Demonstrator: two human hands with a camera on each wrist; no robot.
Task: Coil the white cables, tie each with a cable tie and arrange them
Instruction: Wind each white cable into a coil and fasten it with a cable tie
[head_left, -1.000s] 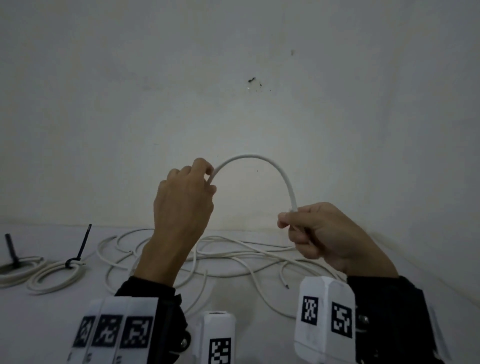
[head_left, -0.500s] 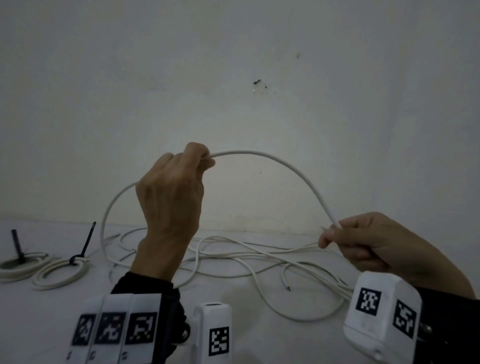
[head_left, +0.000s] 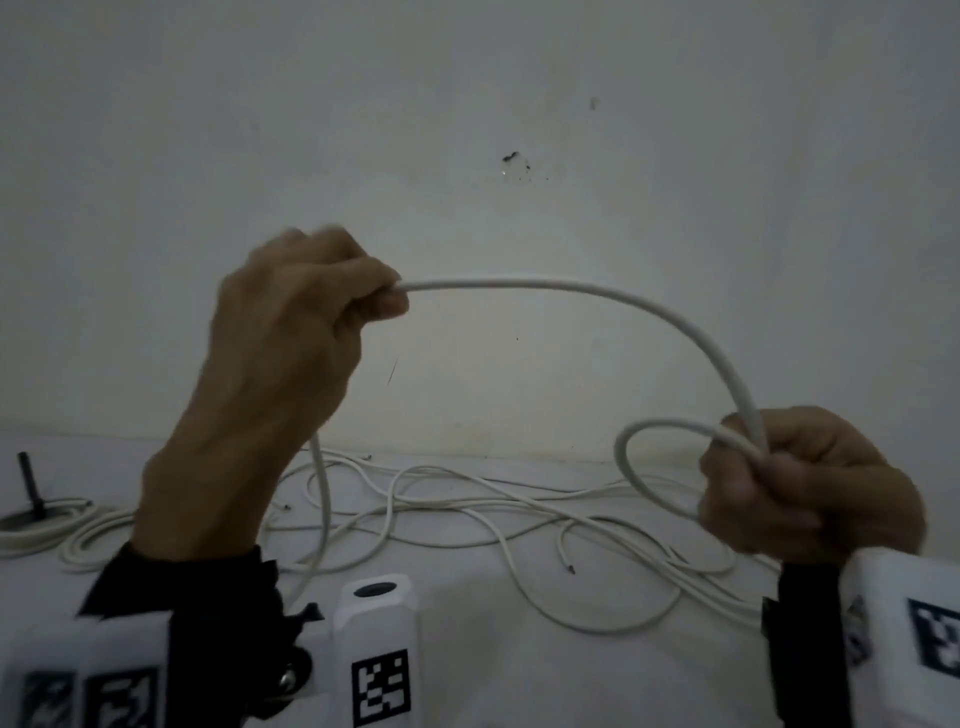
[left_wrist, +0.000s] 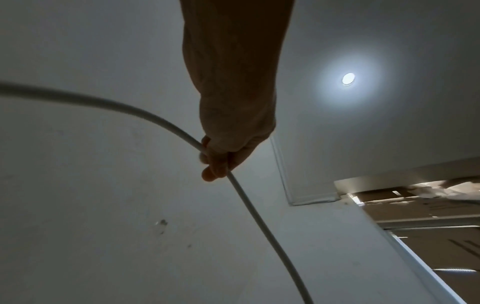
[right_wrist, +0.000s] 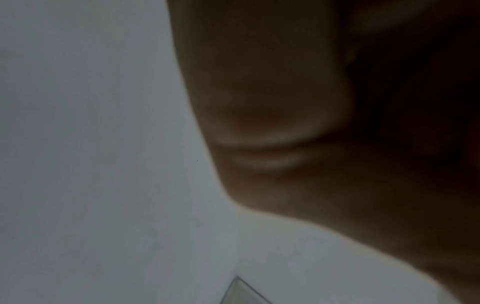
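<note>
White cable (head_left: 597, 291): raised above the table (head_left: 467, 675), arching from the left hand (head_left: 291, 332) at 10 o'clock to the right hand (head_left: 810, 483) at 4 o'clock. Left fingers curl round its run; right fingers clench one small loop (head_left: 631, 467). Loose cables (head_left: 467, 514) sprawl at centre; tied coils (head_left: 67, 535) with black cable ties (head_left: 28, 483) at 8 o'clock.

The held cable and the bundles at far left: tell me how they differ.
The held cable is up in the air, arched between the left hand and right hand; the bundles lie on the table. The held cable has one small loop so far; the bundles are fully coiled. A black tie stands at the bundles; the held cable shows none. Both are white.
</note>
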